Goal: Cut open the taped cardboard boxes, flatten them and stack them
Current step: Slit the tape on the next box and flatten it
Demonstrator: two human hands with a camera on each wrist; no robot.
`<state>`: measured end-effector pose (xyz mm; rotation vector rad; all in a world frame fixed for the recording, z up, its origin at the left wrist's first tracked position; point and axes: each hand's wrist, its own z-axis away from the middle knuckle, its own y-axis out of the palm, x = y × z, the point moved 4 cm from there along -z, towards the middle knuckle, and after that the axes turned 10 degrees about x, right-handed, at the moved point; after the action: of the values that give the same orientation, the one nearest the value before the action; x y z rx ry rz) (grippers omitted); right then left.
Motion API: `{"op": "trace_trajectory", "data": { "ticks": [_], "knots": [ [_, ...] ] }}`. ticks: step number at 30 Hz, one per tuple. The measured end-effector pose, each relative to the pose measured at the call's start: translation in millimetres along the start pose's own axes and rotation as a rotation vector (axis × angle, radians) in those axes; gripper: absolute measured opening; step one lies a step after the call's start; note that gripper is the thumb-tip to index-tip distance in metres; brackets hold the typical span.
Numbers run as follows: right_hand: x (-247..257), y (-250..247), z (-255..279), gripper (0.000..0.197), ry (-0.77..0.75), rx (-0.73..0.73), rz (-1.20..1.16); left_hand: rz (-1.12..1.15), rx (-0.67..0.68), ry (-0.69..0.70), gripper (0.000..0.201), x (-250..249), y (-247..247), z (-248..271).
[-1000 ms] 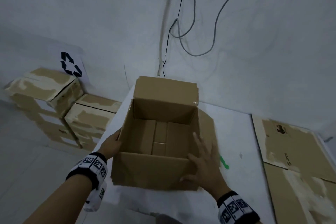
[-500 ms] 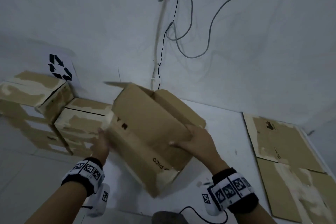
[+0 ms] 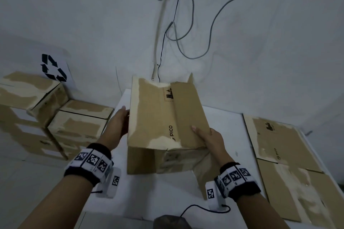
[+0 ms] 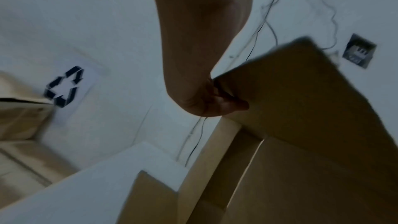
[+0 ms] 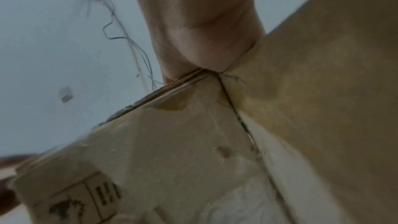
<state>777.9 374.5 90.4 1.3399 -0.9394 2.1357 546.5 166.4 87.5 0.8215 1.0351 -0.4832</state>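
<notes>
A brown cardboard box (image 3: 163, 117) printed PICO sits on the white table (image 3: 227, 128) with its torn, tape-scarred side up; one flap lies along its top. My left hand (image 3: 119, 124) holds the box's left side, and in the left wrist view the thumb (image 4: 234, 105) pinches a panel edge of the box (image 4: 301, 108). My right hand (image 3: 208, 137) grips the near right corner, thumb on top and fingers hidden underneath. The right wrist view shows the palm pressed into the box (image 5: 193, 142) at a seam.
Flattened cardboard sheets (image 3: 283, 147) lie on the table's right side. Several taped boxes (image 3: 37, 109) are stacked on the floor at the left, below a recycling sign (image 3: 53, 68). Cables (image 3: 186, 24) hang on the wall behind.
A second ago the box stood open side up. Both hands tipped it over, and it now rests with its other side facing up.
</notes>
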Motion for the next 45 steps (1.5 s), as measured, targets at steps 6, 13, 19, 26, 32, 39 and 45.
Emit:
{"op": "trace_trajectory", "data": {
  "ticks": [6,13,19,26,32,39,45],
  "knots": [
    [-4,8,-13,0.081,-0.013,0.001,0.104,-0.629,0.266,0.253,0.041,-19,94,-4],
    [-11,9,-1,0.074,0.000,0.114,-0.149,-0.948,-0.009,0.095,0.124,29,105,-41],
    [-11,10,-5,0.080,0.001,0.046,0.006,-0.671,0.063,0.045,0.136,40,93,-55],
    [-6,10,-7,0.077,-0.023,0.043,0.017,-1.055,0.034,0.087,0.071,31,71,-23],
    [-5,11,-18,0.086,-0.022,0.040,0.001,-1.741,-0.219,-0.071,0.083,27,48,15],
    [4,21,-25,0.095,-0.068,-0.006,-0.028,-1.281,-0.052,-0.029,0.078,75,74,18],
    [7,25,-24,0.077,-0.176,-0.009,0.144,-1.302,-0.122,0.093,0.073,55,98,3]
  ]
}}
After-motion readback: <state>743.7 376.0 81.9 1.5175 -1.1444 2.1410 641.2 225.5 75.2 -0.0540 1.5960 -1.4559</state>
